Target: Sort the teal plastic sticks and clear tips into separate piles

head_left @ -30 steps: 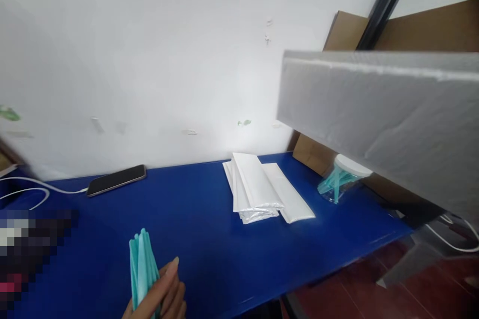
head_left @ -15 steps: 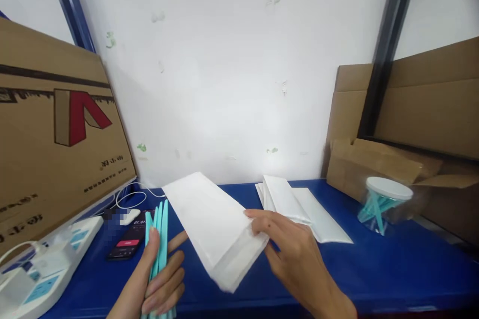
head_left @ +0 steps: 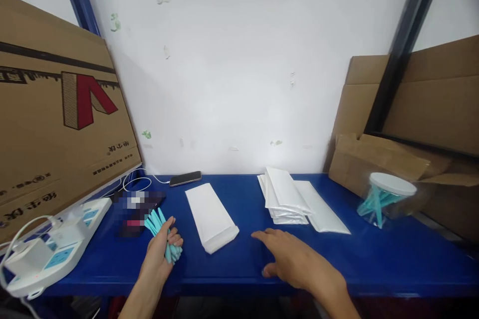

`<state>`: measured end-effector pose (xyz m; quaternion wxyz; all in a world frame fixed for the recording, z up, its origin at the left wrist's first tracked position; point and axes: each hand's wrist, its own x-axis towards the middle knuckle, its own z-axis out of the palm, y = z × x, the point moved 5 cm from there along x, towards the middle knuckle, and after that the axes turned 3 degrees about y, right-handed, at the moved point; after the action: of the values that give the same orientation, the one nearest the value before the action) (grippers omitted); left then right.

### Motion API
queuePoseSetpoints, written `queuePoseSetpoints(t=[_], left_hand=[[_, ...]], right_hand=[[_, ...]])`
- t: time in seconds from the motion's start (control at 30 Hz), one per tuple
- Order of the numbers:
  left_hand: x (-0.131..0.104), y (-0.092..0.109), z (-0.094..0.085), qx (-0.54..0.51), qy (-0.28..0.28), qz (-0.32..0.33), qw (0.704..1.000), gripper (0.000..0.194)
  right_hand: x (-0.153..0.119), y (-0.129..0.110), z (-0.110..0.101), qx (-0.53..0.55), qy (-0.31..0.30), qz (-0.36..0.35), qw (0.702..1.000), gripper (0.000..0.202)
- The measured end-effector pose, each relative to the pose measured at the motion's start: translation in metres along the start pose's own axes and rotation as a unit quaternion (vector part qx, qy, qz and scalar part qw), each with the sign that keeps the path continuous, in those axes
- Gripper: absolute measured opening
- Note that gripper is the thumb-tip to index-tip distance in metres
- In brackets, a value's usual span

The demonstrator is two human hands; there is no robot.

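My left hand point(head_left: 162, 244) is wrapped round a bunch of light blue sticks point(head_left: 154, 220), whose ends show above and below the fist. Flat on the blue table point(head_left: 239, 254) lies a white envelope point(head_left: 210, 215), between my two hands. My right hand point(head_left: 286, 257) is open above the table, fingers apart, to the right of that envelope and holding nothing. Behind it sits a pile of white envelopes point(head_left: 285, 194), with another white envelope point(head_left: 322, 209) partly under its right side.
At the right stand a clear jar of blue sticks with a white lid point(head_left: 392, 184) and cardboard boxes point(head_left: 374, 159). A power strip point(head_left: 80, 244), a large carton point(head_left: 56, 109), a blurred-over phone point(head_left: 157, 200) and another phone point(head_left: 185, 178) are at the left.
The white envelope has left my right hand and lies on the table. My right hand has opened. My left hand has closed fully round the sticks, which now tilt left.
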<state>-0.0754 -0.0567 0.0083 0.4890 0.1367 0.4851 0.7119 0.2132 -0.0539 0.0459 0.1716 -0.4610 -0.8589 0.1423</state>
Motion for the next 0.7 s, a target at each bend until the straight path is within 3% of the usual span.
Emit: queuePoseSetpoints(t=[0.1,0.2,0.3,0.4,0.47,0.57,0.63,0.7], left_hand=[[-0.011,0.001,0.007,0.068,-0.069,-0.026,0.995,0.04],[-0.04,-0.015,0.027,0.165,-0.182,-0.111,0.963,0.048],[-0.065,-0.041,0.043,0.232,-0.255,-0.185,0.92,0.041],[-0.076,-0.069,0.053,0.273,-0.308,-0.25,0.876,0.038],[-0.078,-0.083,0.056,0.283,-0.335,-0.283,0.853,0.039],[-0.076,-0.089,0.058,0.268,-0.359,-0.287,0.846,0.04],[-0.075,-0.081,0.058,0.244,-0.378,-0.276,0.849,0.045],[-0.075,-0.068,0.057,0.241,-0.414,-0.254,0.84,0.057]], right_hand=[[0.006,-0.008,-0.013,0.072,0.03,-0.005,0.997,0.052],[0.018,-0.029,-0.023,0.229,0.079,0.001,0.97,0.058],[0.034,-0.054,-0.003,0.462,0.02,-0.016,0.886,0.057],[0.048,-0.073,0.037,0.671,-0.085,0.018,0.736,0.053],[0.054,-0.078,0.058,0.73,-0.109,0.053,0.673,0.052],[0.061,-0.076,0.07,0.748,-0.093,0.054,0.655,0.064],[0.064,-0.068,0.067,0.752,-0.074,0.048,0.653,0.064],[0.067,-0.053,0.054,0.778,-0.023,0.063,0.625,0.062]])
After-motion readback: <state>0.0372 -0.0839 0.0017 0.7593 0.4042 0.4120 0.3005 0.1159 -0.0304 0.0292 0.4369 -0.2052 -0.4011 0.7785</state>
